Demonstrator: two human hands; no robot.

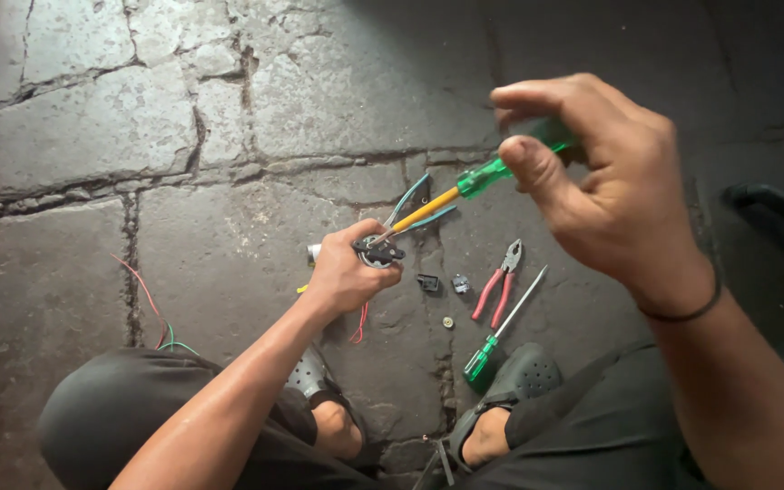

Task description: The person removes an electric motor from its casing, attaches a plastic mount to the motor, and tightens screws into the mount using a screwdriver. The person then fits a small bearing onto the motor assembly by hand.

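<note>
My left hand [347,277] is closed around a small black round electrical part [376,251] with a metal end and a red wire hanging below it. My right hand [605,177] grips a screwdriver [465,186] with a green see-through handle and a yellow shaft. Its tip rests on the black part in my left hand. Both hands are held above a cracked stone floor [93,127], over my knees.
On the floor lie red-handled pliers [498,281], a second green-handled screwdriver [504,327], blue-handled cutters [415,207], small black pieces [428,282] and a tiny round part [447,321]. Red and green wires [151,313] trail at left. My feet wear dark clogs [524,374].
</note>
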